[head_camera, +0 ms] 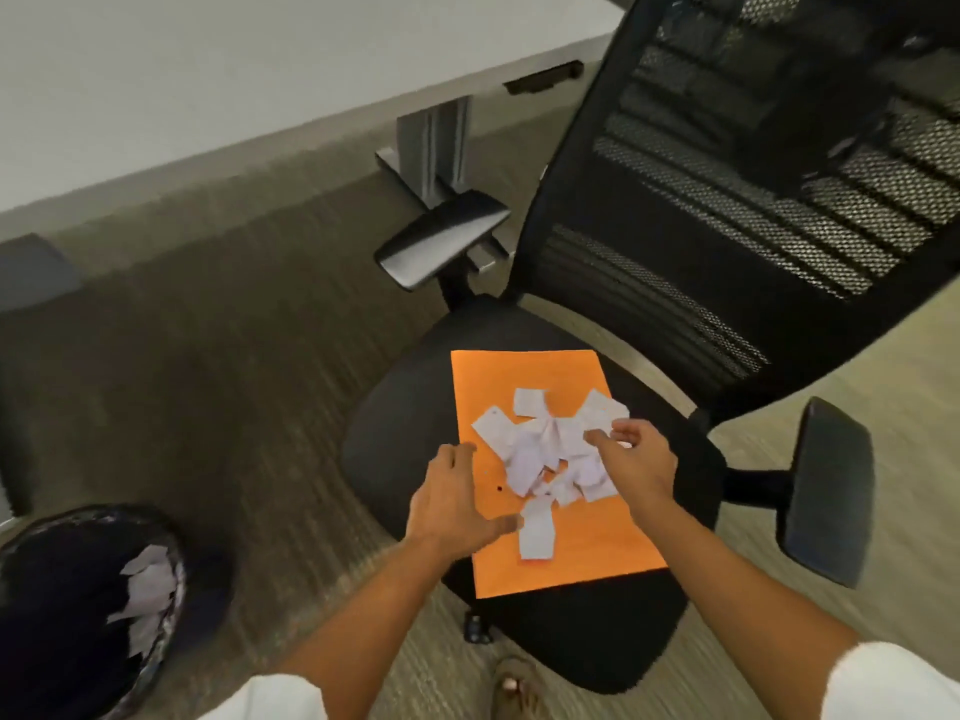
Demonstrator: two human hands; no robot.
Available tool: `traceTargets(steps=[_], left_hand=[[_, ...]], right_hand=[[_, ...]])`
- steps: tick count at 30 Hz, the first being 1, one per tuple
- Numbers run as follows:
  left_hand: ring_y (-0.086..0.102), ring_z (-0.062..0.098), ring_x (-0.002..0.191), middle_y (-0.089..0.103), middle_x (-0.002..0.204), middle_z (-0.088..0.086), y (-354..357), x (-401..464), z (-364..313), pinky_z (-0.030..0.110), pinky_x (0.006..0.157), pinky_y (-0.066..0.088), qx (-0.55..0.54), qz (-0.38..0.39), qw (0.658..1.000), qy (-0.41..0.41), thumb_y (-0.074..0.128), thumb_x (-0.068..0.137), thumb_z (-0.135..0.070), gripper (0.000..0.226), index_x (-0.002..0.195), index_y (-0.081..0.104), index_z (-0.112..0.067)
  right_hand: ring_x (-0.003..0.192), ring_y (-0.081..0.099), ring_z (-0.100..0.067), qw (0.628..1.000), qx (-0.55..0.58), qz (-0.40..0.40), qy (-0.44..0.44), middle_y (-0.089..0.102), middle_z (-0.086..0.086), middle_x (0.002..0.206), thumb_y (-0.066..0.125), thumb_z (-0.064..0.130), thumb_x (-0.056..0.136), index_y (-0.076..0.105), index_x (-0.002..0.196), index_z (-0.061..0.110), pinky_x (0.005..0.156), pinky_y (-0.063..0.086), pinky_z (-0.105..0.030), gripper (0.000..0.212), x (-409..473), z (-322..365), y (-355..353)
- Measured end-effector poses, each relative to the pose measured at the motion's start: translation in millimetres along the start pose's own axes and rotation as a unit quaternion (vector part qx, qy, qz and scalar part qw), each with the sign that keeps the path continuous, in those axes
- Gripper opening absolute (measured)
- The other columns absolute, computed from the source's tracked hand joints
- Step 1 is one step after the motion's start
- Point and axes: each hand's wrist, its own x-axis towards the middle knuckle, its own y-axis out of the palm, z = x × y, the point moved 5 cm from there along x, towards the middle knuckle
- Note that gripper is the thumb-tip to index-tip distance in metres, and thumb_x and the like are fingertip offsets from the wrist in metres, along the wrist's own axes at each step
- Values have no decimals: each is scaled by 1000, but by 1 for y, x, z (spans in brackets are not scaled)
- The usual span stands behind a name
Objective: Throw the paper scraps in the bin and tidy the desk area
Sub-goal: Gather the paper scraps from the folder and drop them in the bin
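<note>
A heap of white paper scraps [540,449] lies on an orange sheet [582,548] spread over the black seat of an office chair [415,407]. My left hand [452,496] hovers at the sheet's left edge, fingers spread, holding nothing, its thumb beside one long scrap [536,532]. My right hand [636,459] is at the heap's right side, fingers curled over the scraps; whether it grips any is unclear. A black mesh bin [171,605] stands on the floor at lower left with several white scraps [148,589] inside.
The chair's mesh back [753,174] rises at upper right, with armrests on the left [441,241] and right [826,491]. A white desk [208,70] with a metal leg [434,142] runs along the top. My sandalled foot [514,688] rests on the carpet below the seat.
</note>
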Motion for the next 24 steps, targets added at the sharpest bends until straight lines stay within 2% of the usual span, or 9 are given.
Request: traceTargets(steps=[3,5,8,10,13,17,24], left_hand=[[19,29,145,8,159,5,23,5,-22,48,109,41,102,35,994,-1,79,52,-72,136,153,-1,-27],[-3,36,149,-14,162,7,33,11,-34,53,117,27,167,50,985,13,78,49,-76,147,151,-19,-33],[-31,45,141,-38,154,13,43,23,-48,62,119,4,263,70,961,53,74,48,-81,153,143,-37,-36],[-40,49,135,-46,149,15,50,33,-54,66,116,-2,304,80,947,66,73,47,-82,154,138,-43,-35],[-42,50,132,-51,146,14,57,47,-60,69,114,-5,324,87,940,64,75,48,-80,153,139,-41,-37],[-42,49,132,-53,144,12,62,60,-71,71,113,-4,328,84,937,82,77,49,-76,153,141,-38,-38],[-39,48,135,-49,148,10,75,89,-84,71,113,5,342,119,928,85,82,51,-70,152,145,-32,-37]], right_hand=[[117,55,-28,996,-76,36,-1,52,-11,133,86,30,69,56,129,15,86,46,-35,69,25,-22,-25],[126,48,-31,988,-133,73,-22,41,-12,143,89,33,63,48,138,16,92,45,-39,88,39,-29,-33],[143,26,-35,963,-227,133,-65,20,-9,158,93,42,55,30,150,22,108,36,-47,116,53,-33,-34],[148,11,-38,938,-283,181,-88,3,-5,162,93,48,51,16,155,27,113,30,-51,131,59,-33,-31],[149,-5,-39,886,-373,236,-144,-17,-3,162,93,56,46,-4,155,33,113,28,-57,148,67,-31,-21],[147,-24,-37,823,-447,284,-204,-38,-1,156,92,60,43,-24,150,38,113,28,-61,160,77,-29,-5],[145,-28,-40,771,-496,315,-247,-41,-2,155,94,57,43,-27,147,44,110,30,-63,160,96,-34,21]])
